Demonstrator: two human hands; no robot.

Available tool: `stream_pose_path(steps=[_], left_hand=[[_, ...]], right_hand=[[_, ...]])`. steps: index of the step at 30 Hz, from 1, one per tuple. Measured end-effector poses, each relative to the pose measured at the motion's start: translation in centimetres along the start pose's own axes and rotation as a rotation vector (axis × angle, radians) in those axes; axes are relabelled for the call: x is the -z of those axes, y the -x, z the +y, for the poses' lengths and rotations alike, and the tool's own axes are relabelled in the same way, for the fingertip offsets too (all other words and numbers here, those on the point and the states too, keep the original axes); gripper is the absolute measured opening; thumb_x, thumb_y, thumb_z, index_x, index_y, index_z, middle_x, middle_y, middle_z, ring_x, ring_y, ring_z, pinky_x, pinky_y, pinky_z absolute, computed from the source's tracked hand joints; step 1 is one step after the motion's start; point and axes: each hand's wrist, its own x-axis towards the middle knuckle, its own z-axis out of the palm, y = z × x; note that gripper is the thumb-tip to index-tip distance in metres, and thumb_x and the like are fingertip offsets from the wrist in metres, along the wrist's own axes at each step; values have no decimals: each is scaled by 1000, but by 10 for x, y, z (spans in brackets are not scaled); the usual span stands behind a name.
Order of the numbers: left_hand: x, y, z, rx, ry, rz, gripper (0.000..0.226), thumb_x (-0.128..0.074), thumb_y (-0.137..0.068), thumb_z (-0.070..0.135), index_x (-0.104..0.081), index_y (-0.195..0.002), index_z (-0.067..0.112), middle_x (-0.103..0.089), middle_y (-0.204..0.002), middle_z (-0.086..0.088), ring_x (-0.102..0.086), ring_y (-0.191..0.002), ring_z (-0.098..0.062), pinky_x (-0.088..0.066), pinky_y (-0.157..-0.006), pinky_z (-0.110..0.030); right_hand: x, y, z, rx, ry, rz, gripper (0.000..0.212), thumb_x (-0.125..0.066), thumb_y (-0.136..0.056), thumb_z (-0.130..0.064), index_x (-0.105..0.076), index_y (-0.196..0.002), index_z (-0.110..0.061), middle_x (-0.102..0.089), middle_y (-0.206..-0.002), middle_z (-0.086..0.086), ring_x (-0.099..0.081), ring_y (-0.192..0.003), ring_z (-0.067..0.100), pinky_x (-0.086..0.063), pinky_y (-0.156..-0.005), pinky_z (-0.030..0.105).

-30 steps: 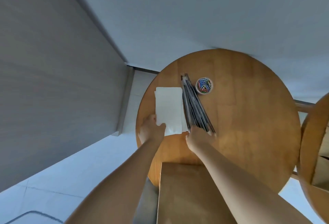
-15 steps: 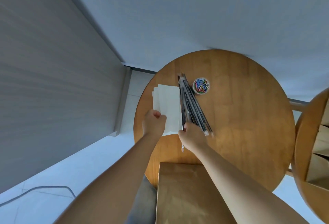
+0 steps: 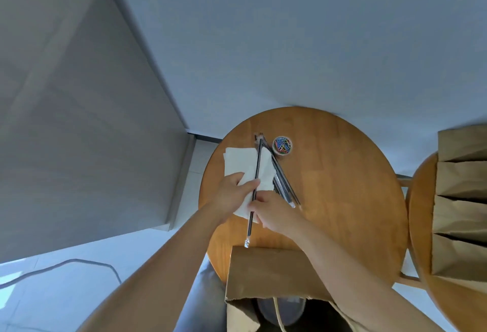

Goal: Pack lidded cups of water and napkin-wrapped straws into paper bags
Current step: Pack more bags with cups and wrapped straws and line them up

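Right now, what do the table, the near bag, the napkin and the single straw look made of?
The table: wood, likely lacquered; grain and soft sheen.
The bag: brown kraft paper, matte, creased.
The napkin: thin white tissue paper, matte, limp.
The straw: dark, probably plastic, in a clear glossy film sleeve with a crimped end.

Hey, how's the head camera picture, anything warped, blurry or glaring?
Head view: wide-angle warp stretches the round table into an oval; light is soft and even, no glare; left hand, right hand, straw and napkin look slightly soft, not smeared.
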Motion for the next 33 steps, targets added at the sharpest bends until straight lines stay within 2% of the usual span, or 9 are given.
stream_pose_path(steps=[5, 8, 12, 14, 22, 25, 28, 31, 33], left_hand=[[-16, 52, 15, -169, -55, 21, 24, -58, -93, 27, -64, -102, 6, -67, -98, -13, -61, -88, -23, -49, -78, -30], [-26, 90, 30, -285, -86, 27, 13, -58, -94, 25, -62, -103, 18, -67, -101, -3, -63, -93, -23, -51, -79, -32], [-41, 145, 51, -445, -165, -20, 25, -63, -90, 28, -60, -113, 18, -67, -108, -2, -63, -98, -23, -51, -85, -35], [-52, 175, 60, -538, -242, -39, 23, -62, -90, 27, -58, -112, 20, -66, -108, -1, -62, -97, -22, -51, -81, -31], [-79, 245, 67, -789, -304, -90, 38, -61, -92, 19, -51, -127, 31, -64, -111, 7, -63, -101, -13, -53, -86, -25], [-87, 252, 55, -794, -353, -67, 66, -64, -89, 19, -32, -146, 32, -59, -124, 10, -60, -104, -6, -50, -86, -17], [-95, 253, 47, -789, -381, 8, 76, -68, -86, 26, -26, -149, 27, -50, -140, 4, -54, -118, -11, -45, -101, -30], [-101, 259, 39, -791, -432, 81, 76, -68, -85, 34, -27, -147, 25, -47, -140, 6, -52, -119, -12, -43, -98, -26], [-96, 258, 26, -768, -480, 248, 57, -64, -88, 31, -39, -138, 22, -54, -132, 4, -53, -115, -14, -41, -87, -22]], right_hand=[[11, 55, 2, 72, 62, 114, 29, -54, -90, -32, -48, -71, -12, -53, -68, 3, -48, -56, 14, -37, -57, 25], [28, 90, 11, 80, -301, 407, 34, -63, -83, -44, -53, -96, -14, -58, -84, -1, -55, -70, 12, -41, -61, 26], [50, 136, 14, 229, -725, 272, 100, -81, -55, -55, -41, -134, -9, -60, -119, 7, -59, -106, 22, -49, -93, 39], [51, 162, 9, 344, -743, 271, 112, -87, -47, -54, -40, -138, -9, -58, -125, 11, -59, -109, 26, -51, -90, 39], [42, 239, 13, 522, -941, 130, 62, -76, -66, -28, -58, -122, -11, -68, -112, 11, -66, -100, 25, -55, -77, 36], [33, 261, 19, 615, -911, 372, 34, -73, -72, -9, -65, -105, -8, -70, -99, 11, -67, -91, 26, -55, -76, 36], [25, 286, 20, 633, -743, 643, 16, -69, -79, -2, -65, -90, -13, -68, -88, 6, -66, -82, 22, -53, -72, 33], [24, 308, 27, 673, -617, 895, 23, -63, -83, -1, -57, -77, -22, -61, -75, -2, -59, -68, 12, -48, -60, 24], [25, 320, 36, 695, -568, 1014, 26, -59, -83, -1, -53, -77, -26, -60, -76, -6, -58, -67, 11, -48, -57, 22]])
